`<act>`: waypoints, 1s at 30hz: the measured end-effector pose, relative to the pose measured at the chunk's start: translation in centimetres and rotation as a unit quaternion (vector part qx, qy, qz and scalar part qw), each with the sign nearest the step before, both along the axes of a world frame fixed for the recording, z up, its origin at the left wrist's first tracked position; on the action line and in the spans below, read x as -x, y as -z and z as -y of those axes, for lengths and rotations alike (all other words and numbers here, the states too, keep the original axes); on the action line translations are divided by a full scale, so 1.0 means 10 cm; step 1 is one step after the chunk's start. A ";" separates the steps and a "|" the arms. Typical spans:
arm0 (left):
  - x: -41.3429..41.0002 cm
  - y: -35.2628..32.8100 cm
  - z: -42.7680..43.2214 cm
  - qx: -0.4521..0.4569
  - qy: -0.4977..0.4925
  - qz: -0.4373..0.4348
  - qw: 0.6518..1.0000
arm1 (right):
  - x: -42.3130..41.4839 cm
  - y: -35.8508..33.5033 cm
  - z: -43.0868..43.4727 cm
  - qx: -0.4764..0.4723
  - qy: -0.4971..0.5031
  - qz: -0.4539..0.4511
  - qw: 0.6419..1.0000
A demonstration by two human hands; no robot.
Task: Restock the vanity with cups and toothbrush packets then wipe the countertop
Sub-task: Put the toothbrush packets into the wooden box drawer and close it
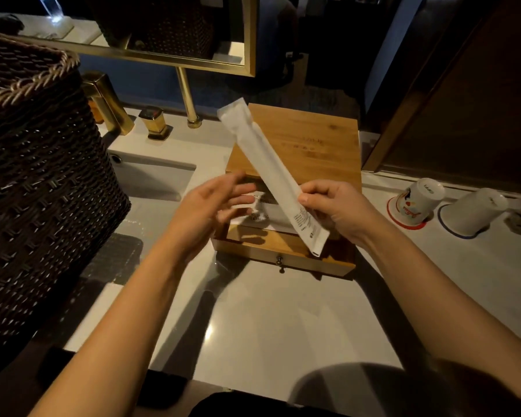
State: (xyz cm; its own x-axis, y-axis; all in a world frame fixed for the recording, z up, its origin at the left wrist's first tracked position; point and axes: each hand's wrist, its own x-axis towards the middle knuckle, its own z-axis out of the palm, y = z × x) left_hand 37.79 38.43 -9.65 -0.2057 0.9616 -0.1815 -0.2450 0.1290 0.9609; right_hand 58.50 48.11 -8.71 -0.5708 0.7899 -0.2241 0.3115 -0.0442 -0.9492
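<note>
My right hand [331, 207] pinches a long white toothbrush packet [268, 170] near its lower end and holds it slanted above a wooden box [307, 142]. The box's drawer [283, 254] is pulled out, with white packets [266, 213] lying inside. My left hand [214, 203] hovers over the drawer's left side, fingers spread and blurred, holding nothing. Two cups stand upside down on the white countertop [268, 311] at the right: one printed cup [415, 203] on a red-rimmed coaster, one plain white cup [472, 210] on a blue-rimmed coaster.
A large dark wicker basket [39, 182] fills the left side, beside the sink basin [160, 179] and gold faucet [109, 103]. A gold-framed mirror [169, 28] hangs behind. A dark folded mat [115, 257] lies by the basket.
</note>
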 end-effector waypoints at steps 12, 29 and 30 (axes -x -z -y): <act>-0.38 -0.21 0.00 -0.298 -0.147 -0.552 0.765 | -0.02 -0.51 0.01 0.028 0.110 -0.040 0.993; -0.45 0.21 -0.08 -0.138 -0.151 -0.476 0.856 | 0.03 -0.24 -0.01 0.133 0.008 0.058 0.989; -0.45 0.18 -0.08 -0.093 -0.176 -0.366 0.909 | 0.03 -0.23 -0.01 0.129 0.006 0.053 0.990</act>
State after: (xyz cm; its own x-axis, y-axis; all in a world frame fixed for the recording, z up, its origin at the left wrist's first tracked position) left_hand 42.27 39.26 -11.48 -0.5068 0.8128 0.2871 0.4746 -0.0149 0.8801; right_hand 58.23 48.25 -6.37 -0.5240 0.7052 -0.4776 0.4065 -0.2857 -0.8678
